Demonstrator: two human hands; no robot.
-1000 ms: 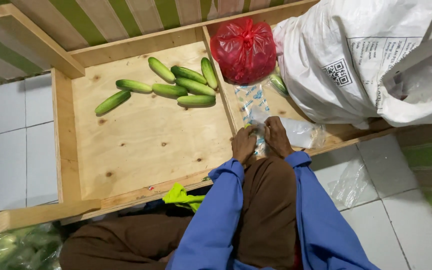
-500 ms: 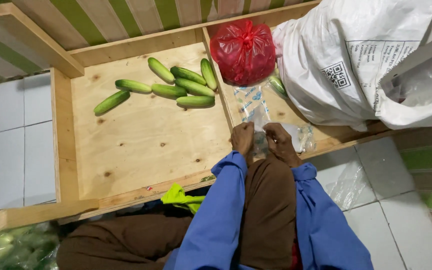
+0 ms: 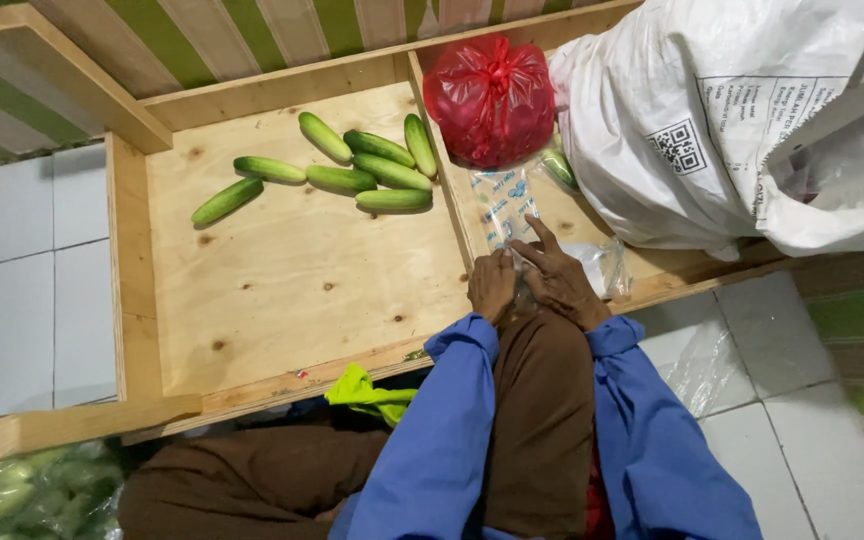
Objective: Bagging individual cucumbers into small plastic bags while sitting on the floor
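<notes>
Clear, crinkled plastic was what both hands worked on: a small transparent bag (image 3: 508,205) with faint blue print, lying on the wooden divider (image 3: 449,190) of the plywood tray (image 3: 292,270); I took the divider as my landmark. The bag ran lengthwise along it, its long axis pointing away from me toward the red plastic bag (image 3: 490,100) at the divider's far end; its near end lay under my fingers. My left hand (image 3: 493,285) was curled, knuckles up, pinching the bag's near edge just right of the divider; my right hand (image 3: 559,282) lay beside it, further right, fingers spread narrowly and flat on the film, forefinger stretched farthest up the bag; both touched it, the right reaching further. Left of the divider lay seven green cucumbers (image 3: 352,165), well apart from the hands; right of it slumped a large white sack (image 3: 712,120).
</notes>
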